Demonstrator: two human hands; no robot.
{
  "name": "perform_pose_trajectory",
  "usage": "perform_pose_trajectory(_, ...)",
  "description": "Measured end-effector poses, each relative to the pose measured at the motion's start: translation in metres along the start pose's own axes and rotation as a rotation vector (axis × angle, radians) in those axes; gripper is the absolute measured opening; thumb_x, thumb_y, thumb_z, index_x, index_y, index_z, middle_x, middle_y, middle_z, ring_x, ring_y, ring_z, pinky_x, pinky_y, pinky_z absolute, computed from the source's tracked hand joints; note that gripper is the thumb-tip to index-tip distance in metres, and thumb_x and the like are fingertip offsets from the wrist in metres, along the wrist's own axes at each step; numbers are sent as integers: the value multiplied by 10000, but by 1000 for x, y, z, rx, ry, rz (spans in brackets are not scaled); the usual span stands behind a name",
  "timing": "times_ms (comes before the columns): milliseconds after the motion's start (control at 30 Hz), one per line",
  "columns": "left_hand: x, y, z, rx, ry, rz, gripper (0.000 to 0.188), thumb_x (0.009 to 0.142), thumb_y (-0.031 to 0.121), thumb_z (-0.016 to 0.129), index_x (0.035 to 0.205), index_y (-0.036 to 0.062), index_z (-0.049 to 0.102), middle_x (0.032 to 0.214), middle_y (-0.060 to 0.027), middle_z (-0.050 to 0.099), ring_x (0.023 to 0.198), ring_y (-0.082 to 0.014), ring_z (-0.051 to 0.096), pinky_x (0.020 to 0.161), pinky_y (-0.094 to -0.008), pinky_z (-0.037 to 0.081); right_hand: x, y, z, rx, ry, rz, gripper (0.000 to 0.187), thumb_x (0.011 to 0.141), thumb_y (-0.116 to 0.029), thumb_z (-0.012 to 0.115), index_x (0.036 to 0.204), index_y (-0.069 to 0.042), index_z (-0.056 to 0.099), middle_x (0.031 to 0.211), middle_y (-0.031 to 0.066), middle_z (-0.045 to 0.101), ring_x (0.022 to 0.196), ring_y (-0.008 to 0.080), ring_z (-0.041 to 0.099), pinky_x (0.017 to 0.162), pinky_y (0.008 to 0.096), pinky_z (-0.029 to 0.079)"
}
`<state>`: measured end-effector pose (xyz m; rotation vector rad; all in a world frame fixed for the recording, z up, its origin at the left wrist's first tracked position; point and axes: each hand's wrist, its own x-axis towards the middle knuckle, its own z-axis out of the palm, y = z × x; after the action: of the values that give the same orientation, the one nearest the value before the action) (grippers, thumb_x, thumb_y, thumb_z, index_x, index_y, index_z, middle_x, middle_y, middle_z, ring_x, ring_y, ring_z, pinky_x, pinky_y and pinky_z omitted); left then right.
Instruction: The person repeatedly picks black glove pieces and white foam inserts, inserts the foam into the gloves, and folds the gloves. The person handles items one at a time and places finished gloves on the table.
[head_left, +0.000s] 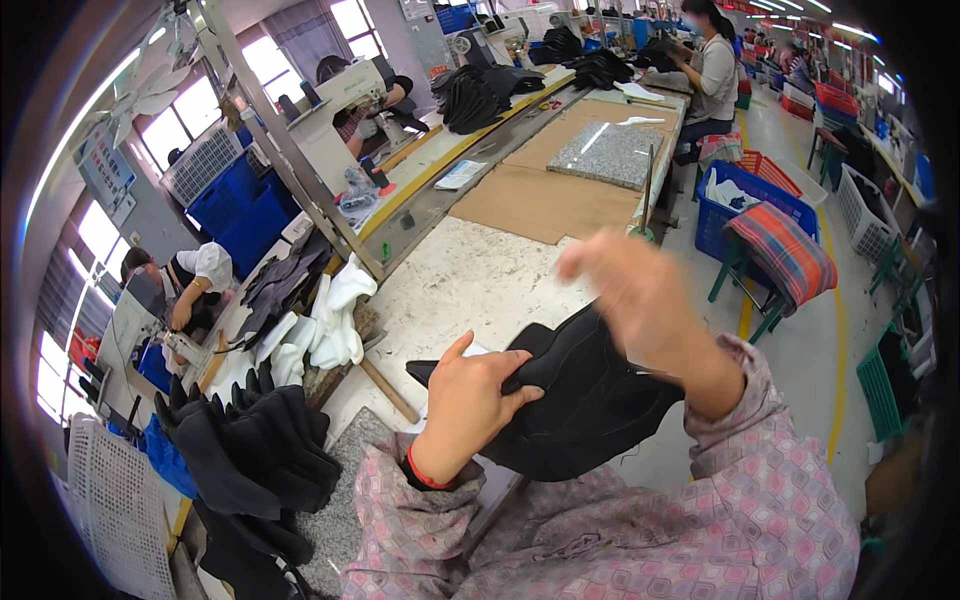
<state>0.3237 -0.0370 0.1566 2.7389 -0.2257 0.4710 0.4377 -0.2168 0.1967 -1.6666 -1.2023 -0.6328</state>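
Observation:
A black fabric piece (580, 425) with a curved stitched seam lies across the near edge of the worktable, partly hanging over it. My left hand (472, 395), a red band at its wrist, grips the upper left part of the cloth between thumb and fingers. Above the right part of the piece is my right hand (645, 305), raised and smeared by motion. Whether its fingers hold anything does not show. Some white material peeks out beside the left hand, mostly covered.
Stacked black fabric pieces (255, 440) stand at the near left, by white foot-shaped pieces (340, 310) and a wooden stick (390, 388). Brown cardboard (520, 203) and a grey stone slab (610, 153) lie farther along the table. Right: a blue basket (735, 225) and cloth-covered stool (785, 255). Co-workers sit nearby.

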Motion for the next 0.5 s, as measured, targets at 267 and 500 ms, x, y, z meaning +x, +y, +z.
perform_pose_trajectory(267, -16, 14, -1, -19, 394, 109, 433, 627, 203, 825, 1011, 96, 656, 978, -89, 672, 917, -320, 626, 973, -462, 460, -64, 32, 85, -50, -34, -270, 301, 788, -91, 601, 1085, -57, 565, 679, 46, 582, 599, 222, 578, 581, 342, 399)
perform_pose_trajectory(500, -13, -6, 6, -149, 214, 34, 367, 617, 215, 815, 928, 72, 682, 848, -101, 683, 824, -336, 637, 987, -469, 447, -50, 37, 66, 46, -315, -278, 350, 778, -127, 665, 1108, -89, 553, 945, 55, 612, 746, 244, 615, 680, 347, 458)
